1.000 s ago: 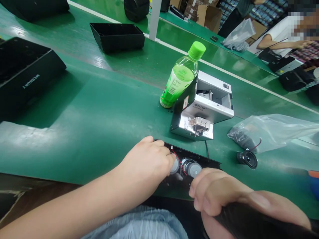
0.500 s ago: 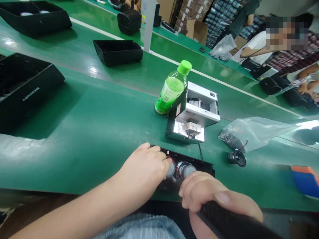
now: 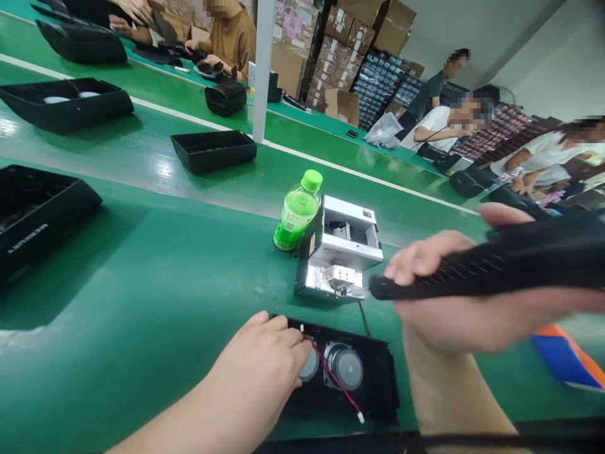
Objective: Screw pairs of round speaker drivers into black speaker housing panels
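"Panel first: where does it lie?"

"The black panel [image 3: 378, 375] lies on the green tabletop [image 3: 189, 271], just in front of the silver machine [image 3: 347, 251]. Two round speakers [image 3: 350, 370] sit in it, one partly hidden by the left hand [image 3: 267, 359]."

"And the fingers?"

"Those of the left hand curl over the panel's left end; whether they grip or merely press, nobody can tell from this angle. Those of the right hand [image 3: 454, 320] are wrapped around a black tool [image 3: 501, 265], blurred, held clear of the panel with its tip pointing toward the machine."

"What could go wrong?"

"The red wire [image 3: 336, 377], to begin with. It runs loose across the panel, its white plug [image 3: 361, 417] by the near edge, so a tool brought down carelessly might snag it."

"Anything else?"

"If the left hand bore down unevenly, the panel could skid. A wide swing of the tool might jolt the machine and topple the green bottle [image 3: 296, 217] standing just beside it."
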